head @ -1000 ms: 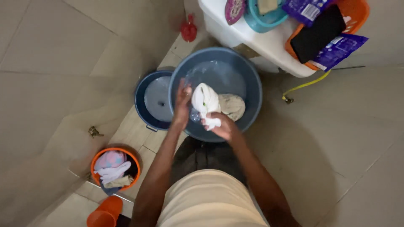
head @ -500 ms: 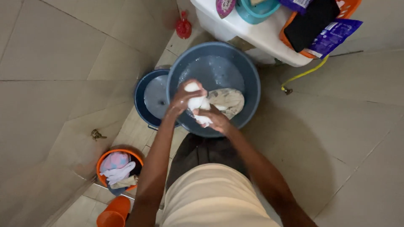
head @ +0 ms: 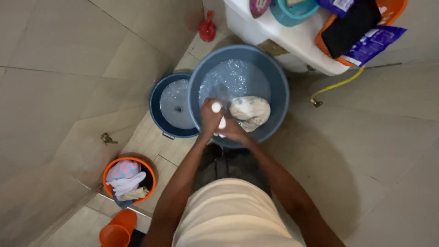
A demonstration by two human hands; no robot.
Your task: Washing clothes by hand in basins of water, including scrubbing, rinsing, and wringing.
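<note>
a: going left to right. orange bucket (head: 129,181) at 8 o'clock, stuffed with pink and white laundry (head: 123,179). an orange cup (head: 118,229) just below it at 7.

b: next?

a: small dark basin (head: 175,106) holding water, touching the left wall of the big blue tub (head: 279,77), which sits at 12 from the person. the tub has soapy water in it.

b: hands?

a: left hand (head: 210,120) and right hand (head: 232,131) are together over the tub's near rim, about 11 o'clock from the torso. both are clenched tight around a white cloth (head: 216,108). fingers are curled and pressed in, and only small white bits poke out above and between the fists.

b: what changed?

a: a second ago the cloth hung long and loose between the hands. half a second ago it was bunched. now it's balled up and almost fully hidden in the grip, so the hands have closed in on each other. it looks like a squeeze or scrub stroke at its tightest point. my read, not certain.

b: anything else in the tub?

a: a cream cloth lump (head: 249,111) lying in the water at 1 o'clock from the hands, just beside the right one. can't tell if they touch.

b: far right?

a: white ledge (head: 292,39) at 1 o'clock with a teal bowl (head: 292,10), an orange tray (head: 393,9) and purple packets (head: 372,43) on it. a yellow hose (head: 336,85) hangs under it.
</note>
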